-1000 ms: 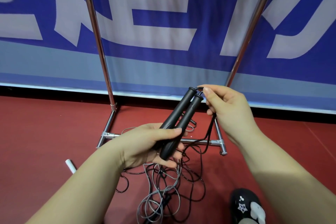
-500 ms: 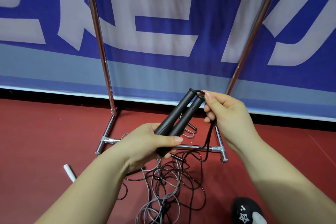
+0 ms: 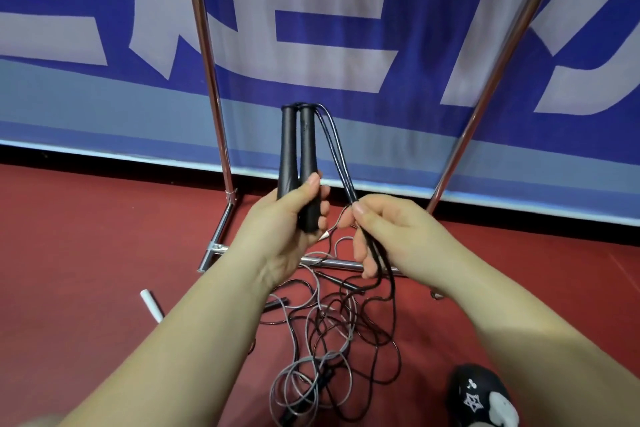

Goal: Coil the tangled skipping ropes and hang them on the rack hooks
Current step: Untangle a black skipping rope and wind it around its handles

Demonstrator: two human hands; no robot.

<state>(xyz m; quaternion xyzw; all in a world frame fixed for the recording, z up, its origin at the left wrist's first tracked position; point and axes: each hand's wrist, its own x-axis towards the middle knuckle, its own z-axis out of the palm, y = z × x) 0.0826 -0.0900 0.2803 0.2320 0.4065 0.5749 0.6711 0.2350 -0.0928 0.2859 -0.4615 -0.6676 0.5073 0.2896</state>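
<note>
Centre of the frame: the left hand point(image 3: 280, 218) is wrapped around the lower ends of 2 black handles point(image 3: 298, 163), held side by side and upright. Just to the right, the right hand point(image 3: 388, 232) pinches 2 black cords point(image 3: 337, 152) between thumb and curled fingers. The cords leave the handle tops, arch over, run down through this hand and fall to the floor. Both handles are matte, slim and slightly flared toward the base. Below the hands, at lower centre, a tangle of ropes point(image 3: 332, 333) lies on the red floor point(image 3: 86, 236); it mixes thin black cord with grey cord, and the number of ropes in it cannot be counted. Behind it stands a metal rack point(image 3: 221, 146), with 2 shiny uprights and 1 base bar showing. 1 white cylinder point(image 3: 151, 305) lies at lower left, 1 black shoe point(image 3: 481, 395) at lower right. A blue-and-white banner point(image 3: 329, 28) fills the upper frame.
</note>
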